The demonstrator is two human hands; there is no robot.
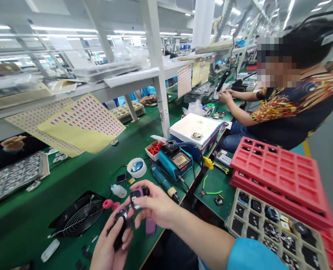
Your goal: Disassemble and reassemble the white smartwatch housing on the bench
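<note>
Green workbench [96, 165]: is stretching away, bearing a wire-guarded black fan [83, 217].
Left hand [110, 238]: is clasping a black casing [122, 215] above the workbench.
Right hand [155, 202]: is pinching a purple-and-black casing [137, 193] just beside it.

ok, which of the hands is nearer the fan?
Left. The left hand is just to the right of the fan; the right hand is farther right, beyond the left one.

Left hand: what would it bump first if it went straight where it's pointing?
Most likely the small purple-and-black piece in the right hand, just past the left hand. Depth is hard to judge, so it might pass underneath.
</note>
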